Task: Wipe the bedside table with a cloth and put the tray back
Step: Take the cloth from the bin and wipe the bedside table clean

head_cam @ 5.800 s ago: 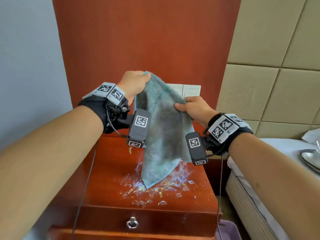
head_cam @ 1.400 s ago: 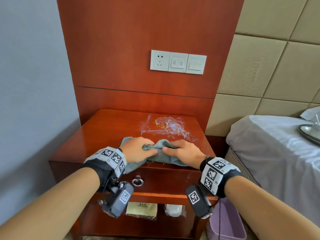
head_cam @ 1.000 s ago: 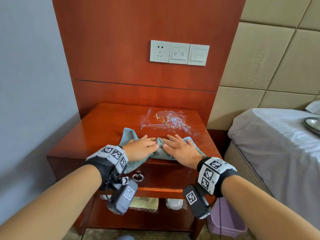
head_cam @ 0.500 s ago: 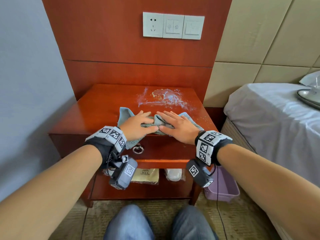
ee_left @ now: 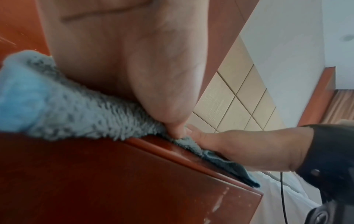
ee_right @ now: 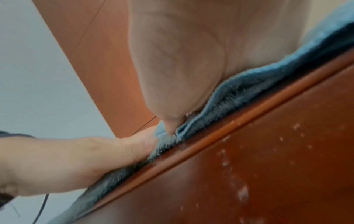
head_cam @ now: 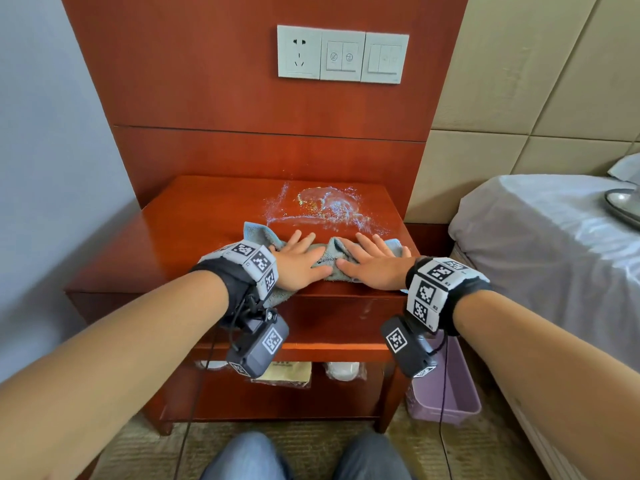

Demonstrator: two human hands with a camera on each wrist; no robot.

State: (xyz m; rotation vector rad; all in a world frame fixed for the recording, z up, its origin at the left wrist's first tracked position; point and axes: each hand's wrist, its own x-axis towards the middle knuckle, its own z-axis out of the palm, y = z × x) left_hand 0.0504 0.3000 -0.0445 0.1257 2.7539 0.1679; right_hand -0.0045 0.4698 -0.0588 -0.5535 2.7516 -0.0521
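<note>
Wiping under way: left hand (head_cam: 300, 262) and right hand (head_cam: 372, 263), fingers spread flat, press the cloth (head_cam: 331, 255) at the bench (head_cam: 194, 237) front; the spill (head_cam: 325, 207) behind awaits, seemingly wet.

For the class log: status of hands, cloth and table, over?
Left hand, right hand flat on cloth at front edge. Spill unwiped behind. Tray on bed. Nothing blocking.

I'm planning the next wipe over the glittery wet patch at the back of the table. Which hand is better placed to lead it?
Right, probably. The right hand lies flat on the cloth almost directly in front of the wet patch; the left hand presses the cloth further left, off the patch's line.
</note>
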